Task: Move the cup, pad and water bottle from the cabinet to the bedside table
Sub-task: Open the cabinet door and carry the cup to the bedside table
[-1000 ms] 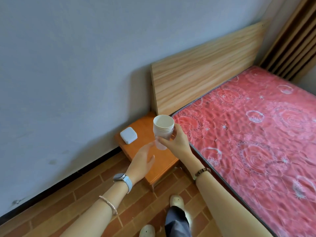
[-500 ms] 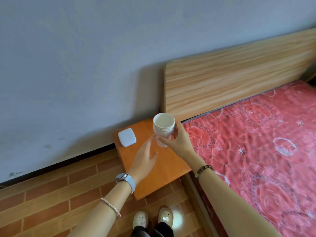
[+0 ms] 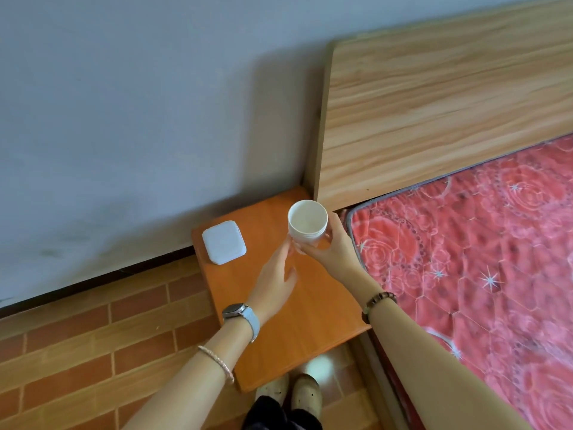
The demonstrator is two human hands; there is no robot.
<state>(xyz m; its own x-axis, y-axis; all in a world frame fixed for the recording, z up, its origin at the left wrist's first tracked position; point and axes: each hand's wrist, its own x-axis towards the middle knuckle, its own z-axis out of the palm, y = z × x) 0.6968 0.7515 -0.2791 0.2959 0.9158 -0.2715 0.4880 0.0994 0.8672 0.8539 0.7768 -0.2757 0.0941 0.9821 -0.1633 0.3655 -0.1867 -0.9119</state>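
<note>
My right hand [image 3: 333, 248] grips a white cup [image 3: 307, 221], upright and empty, above the back right part of the orange bedside table [image 3: 297, 324]. My left hand [image 3: 276, 279] hovers just left of the cup with fingers apart, its fingertips close to the cup's lower side; I cannot tell whether they touch. A white square pad [image 3: 224, 242] lies flat on the table's back left corner. No water bottle is in view.
The wooden headboard [image 3: 449, 113] and red patterned mattress [image 3: 483, 259] border the table on the right. A grey wall [image 3: 139, 103] stands behind it. Brick-patterned floor [image 3: 93, 352] lies to the left, and my shoes [image 3: 291, 391] stand at the table's front edge.
I have stepped closer, so the table now sits right below me. The cup has stayed in my right hand and come lower over the table, with my left hand still beside it.
</note>
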